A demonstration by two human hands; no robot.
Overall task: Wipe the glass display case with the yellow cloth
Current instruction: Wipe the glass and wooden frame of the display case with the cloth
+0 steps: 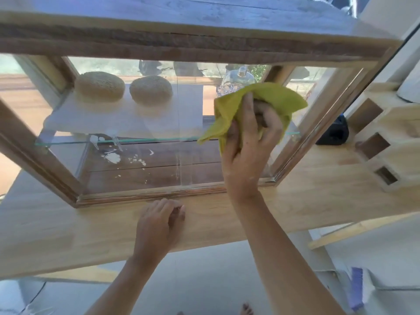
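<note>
Right hand (246,142) grips the yellow cloth (268,103), bunched between fingers and palm, and holds it against the front glass of the display case (136,164), at the right part of the pane near the inner glass shelf (113,140) level. Cloth corners hang loose left and right of the hand.

Left hand (159,226) is loosely curled with nothing in it, fingertips resting on the wooden counter (56,235) just near of the case's bottom frame. The two hands are apart, left one nearer and lower.

The case has a wood frame and stands on the counter. Inside, on the shelf, a white sheet (127,117) carries two round pale cakes (100,87) side by side at the far left. A clear glass jar (236,80) sits far right on the shelf, partly hidden by the cloth. White smears and specks (113,158) show low on the case floor or glass; cannot tell which.

A black object (334,133) sits on the counter right of the case.
</note>
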